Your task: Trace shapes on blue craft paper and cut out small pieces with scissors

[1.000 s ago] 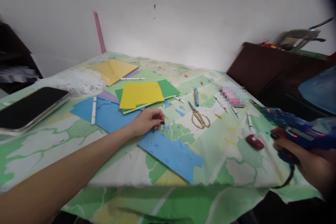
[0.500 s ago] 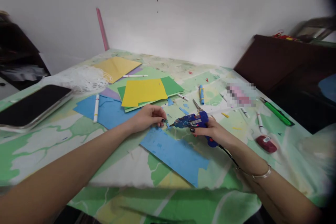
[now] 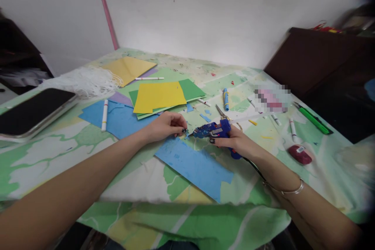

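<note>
My right hand (image 3: pixel 233 140) is wrapped round the handle of a blue hot glue gun (image 3: pixel 212 129), its nozzle pointing left. A clear glue stick (image 3: pixel 244 117) sticks out of its rear. Just off the nozzle, my left hand (image 3: pixel 170 125) pinches a small blue paper piece (image 3: pixel 187 133) between thumb and fingers. Nozzle and piece are very close; whether they touch I cannot tell. Below both hands lies a blue paper sheet (image 3: pixel 193 168) with a notched corner. Behind the glue gun rest scissors (image 3: pixel 223 113), partly hidden by it.
Yellow paper (image 3: pixel 159 97) tops green sheets in the middle. At left are a phone (image 3: pixel 38 111), white string (image 3: pixel 84 82) and a marker (image 3: pixel 104 115). To the right lie a dark red computer mouse (image 3: pixel 300 154), a green cutter knife (image 3: pixel 313 118) and several markers. A blue roll (image 3: pixel 225 99) stands farther back.
The camera view has shifted slightly. Both hands keep nearly the same pose, with the glue gun nozzle still beside the small blue piece.
</note>
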A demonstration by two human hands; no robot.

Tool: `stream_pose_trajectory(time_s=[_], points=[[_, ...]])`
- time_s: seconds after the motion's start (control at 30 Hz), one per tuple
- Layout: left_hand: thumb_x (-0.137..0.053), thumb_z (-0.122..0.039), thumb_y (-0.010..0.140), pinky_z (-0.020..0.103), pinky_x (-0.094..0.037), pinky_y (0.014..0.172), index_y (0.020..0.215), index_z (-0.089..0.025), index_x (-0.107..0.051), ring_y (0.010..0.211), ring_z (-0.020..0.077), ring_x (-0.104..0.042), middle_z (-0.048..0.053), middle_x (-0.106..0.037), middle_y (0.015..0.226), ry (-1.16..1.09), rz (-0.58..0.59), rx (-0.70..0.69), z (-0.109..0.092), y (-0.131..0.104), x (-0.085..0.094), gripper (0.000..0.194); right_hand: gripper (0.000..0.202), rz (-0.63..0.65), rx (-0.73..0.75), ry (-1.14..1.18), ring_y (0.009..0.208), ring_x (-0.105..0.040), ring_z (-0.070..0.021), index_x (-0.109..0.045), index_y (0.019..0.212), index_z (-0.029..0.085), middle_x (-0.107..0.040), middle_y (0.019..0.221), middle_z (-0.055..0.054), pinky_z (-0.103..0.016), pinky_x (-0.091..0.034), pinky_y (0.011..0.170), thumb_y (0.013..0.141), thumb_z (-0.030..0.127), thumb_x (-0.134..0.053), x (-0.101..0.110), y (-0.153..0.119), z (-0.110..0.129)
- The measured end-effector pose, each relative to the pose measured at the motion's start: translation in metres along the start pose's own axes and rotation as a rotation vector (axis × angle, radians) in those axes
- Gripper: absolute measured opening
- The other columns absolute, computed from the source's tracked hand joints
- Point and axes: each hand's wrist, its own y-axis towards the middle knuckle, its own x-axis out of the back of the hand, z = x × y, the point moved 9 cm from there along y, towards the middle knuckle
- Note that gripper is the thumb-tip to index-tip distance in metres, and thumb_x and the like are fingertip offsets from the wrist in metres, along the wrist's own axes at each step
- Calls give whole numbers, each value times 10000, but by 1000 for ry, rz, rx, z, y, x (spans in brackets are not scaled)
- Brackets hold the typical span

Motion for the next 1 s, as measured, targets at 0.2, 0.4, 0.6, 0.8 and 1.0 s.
stream_pose_trajectory(time_s=[0.2,0.4,0.6,0.8,1.0], points=[[-586,-131,718,192,-401,507,777,-114,-597,534,80,-514,2,-602,623,30,6,-7,-2,0,-1,63,280,-28,-2,-54,741,-564,-169,-662,912,178,-660,803,-11,-253,-444,637,667,312,-686,2,-1,-1],[-582,-127,717,186,-388,496,775,-114,-599,526,77,-505,-3,-594,615,42,3,-7,-3,0,-1,62,331,-15,33,-63,795,-578,-183,-658,980,173,-672,879,-18,-275,-455,698,682,316,-677,0,0,0],[-582,-129,712,187,-389,503,767,-114,-598,522,75,-499,-7,-587,606,44,-2,-6,-2,0,-1,59,354,-1,49,-2,897,-592,-213,-651,994,165,-681,956,-22,-307,-466,790,661,283,-684,-3,0,4],[-578,-129,710,186,-381,494,764,-116,-598,527,79,-510,-6,-588,611,52,-8,-4,-4,0,-1,59,334,39,31,6,885,-598,-203,-648,995,173,-680,967,-21,-300,-467,784,669,242,-675,-6,-1,3],[-583,-142,705,191,-390,504,763,-118,-600,530,82,-516,-4,-590,613,48,-1,-11,-3,0,-1,65,323,35,13,-5,899,-590,-202,-658,978,183,-680,941,-11,-282,-463,768,660,238,-682,-2,-1,0]])
